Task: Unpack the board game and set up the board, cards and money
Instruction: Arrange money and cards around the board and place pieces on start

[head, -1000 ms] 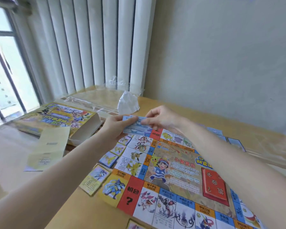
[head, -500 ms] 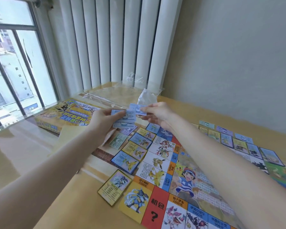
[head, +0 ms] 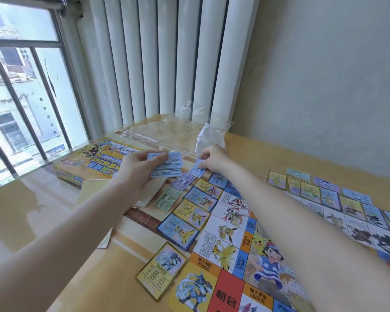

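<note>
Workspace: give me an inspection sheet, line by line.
Surface: glossy tan table.
Job's things: board laid flat; cards in a row along its left edge, more cards on its far side; green note and purple note lying on the table; box near the window.
Clutter: clear bag; white wrapper.
Grippers: left hand grips blue notes; right hand pinches one blue note.
Cables: nothing seen.
Surroundings: window, radiator, wall.
</note>
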Action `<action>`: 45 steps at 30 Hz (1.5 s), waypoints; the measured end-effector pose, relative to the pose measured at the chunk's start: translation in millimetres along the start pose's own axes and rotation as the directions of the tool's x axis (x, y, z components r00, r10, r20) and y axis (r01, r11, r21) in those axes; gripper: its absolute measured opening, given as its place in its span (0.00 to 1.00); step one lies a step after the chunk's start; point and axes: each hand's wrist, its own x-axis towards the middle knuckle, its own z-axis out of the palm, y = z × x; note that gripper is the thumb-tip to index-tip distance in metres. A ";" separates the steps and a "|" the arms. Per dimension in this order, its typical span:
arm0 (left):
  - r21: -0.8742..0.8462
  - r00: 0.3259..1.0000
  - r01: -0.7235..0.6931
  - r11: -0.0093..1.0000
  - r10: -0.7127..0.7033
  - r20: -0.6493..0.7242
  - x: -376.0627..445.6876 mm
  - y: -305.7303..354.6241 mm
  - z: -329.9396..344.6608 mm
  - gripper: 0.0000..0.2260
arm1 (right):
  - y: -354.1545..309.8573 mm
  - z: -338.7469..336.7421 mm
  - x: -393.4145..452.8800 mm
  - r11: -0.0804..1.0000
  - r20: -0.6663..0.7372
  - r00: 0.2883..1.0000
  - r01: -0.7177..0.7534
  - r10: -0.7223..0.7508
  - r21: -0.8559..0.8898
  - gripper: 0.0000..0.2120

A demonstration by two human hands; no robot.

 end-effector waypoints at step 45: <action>0.206 0.793 0.062 0.977 -0.174 0.585 -196.9 -15.1 -19.2 0.11 | 30.8 19.1 -375.6 0.998 0.150 0.987 0.051 -0.055 0.034 0.07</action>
